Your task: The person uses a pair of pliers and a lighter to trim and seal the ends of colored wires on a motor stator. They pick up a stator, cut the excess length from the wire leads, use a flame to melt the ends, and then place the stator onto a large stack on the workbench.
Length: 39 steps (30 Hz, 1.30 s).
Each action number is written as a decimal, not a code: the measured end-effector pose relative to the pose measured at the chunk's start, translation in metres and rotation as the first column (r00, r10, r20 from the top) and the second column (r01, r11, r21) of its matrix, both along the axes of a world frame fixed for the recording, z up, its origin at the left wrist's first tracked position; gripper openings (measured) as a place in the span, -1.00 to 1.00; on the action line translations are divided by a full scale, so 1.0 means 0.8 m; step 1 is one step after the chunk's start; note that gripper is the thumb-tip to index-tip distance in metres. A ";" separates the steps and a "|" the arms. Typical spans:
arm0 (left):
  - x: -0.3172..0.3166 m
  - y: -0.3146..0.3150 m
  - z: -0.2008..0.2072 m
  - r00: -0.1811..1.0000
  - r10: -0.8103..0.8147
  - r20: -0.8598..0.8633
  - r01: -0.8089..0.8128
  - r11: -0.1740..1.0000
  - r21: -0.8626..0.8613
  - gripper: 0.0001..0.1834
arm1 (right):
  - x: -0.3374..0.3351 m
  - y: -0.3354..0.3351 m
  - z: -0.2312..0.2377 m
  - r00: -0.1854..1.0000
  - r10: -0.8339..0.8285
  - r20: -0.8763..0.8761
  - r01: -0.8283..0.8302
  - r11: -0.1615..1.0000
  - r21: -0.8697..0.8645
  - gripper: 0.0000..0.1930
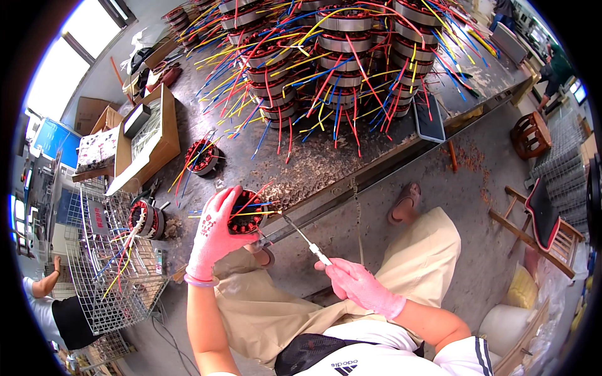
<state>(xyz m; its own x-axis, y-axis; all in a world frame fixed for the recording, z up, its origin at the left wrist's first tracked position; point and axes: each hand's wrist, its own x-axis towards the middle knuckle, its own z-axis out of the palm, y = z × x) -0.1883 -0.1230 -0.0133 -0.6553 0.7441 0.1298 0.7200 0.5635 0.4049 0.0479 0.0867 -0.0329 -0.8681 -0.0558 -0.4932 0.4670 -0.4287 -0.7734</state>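
A motor stator (248, 222) with red windings rests in my left hand (212, 245), whose gloved fingers are wrapped round its rim. Red, blue and yellow wires stick out of it to the right and left. My right hand (362, 287), also in a pink glove, is closed on a slim white-handled tool (316, 252) with a long thin metal shaft. Its tip reaches the ends of the wires at the stator's right side; whether it touches them I cannot tell. Another wired stator (203, 156) lies on the workbench (313, 164) just beyond my left hand.
Tall stacks of wired stators (345, 45) fill the bench's far part. A cardboard box (164, 128) stands at the left, above a wire rack (103, 276) and more stators (145, 219). A dark flat tray (429, 118) sits by the bench edge. Wooden stool (532, 135) and chair (542, 216) stand right.
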 end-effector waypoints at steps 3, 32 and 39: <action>0.001 0.000 0.000 1.000 0.000 -0.002 0.000 1.000 0.000 0.08 | 0.000 0.001 0.003 1.000 0.000 0.018 0.000 1.000 -0.006 -0.68; 0.000 -0.001 -0.001 1.000 -0.017 0.006 0.017 1.000 -0.004 0.10 | -0.001 0.001 -0.002 1.000 0.010 0.013 -0.011 1.000 0.025 -0.65; 0.002 0.001 0.000 1.000 -0.001 -0.010 0.001 1.000 -0.003 0.07 | 0.000 0.001 -0.004 1.000 0.010 -0.001 -0.010 1.000 0.024 -0.65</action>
<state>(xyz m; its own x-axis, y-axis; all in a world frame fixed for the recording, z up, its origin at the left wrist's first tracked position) -0.1867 -0.1225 -0.0135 -0.6530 0.7453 0.1345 0.7248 0.5636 0.3962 0.0476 0.0877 -0.0359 -0.8682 -0.0523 -0.4934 0.4699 -0.4057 -0.7839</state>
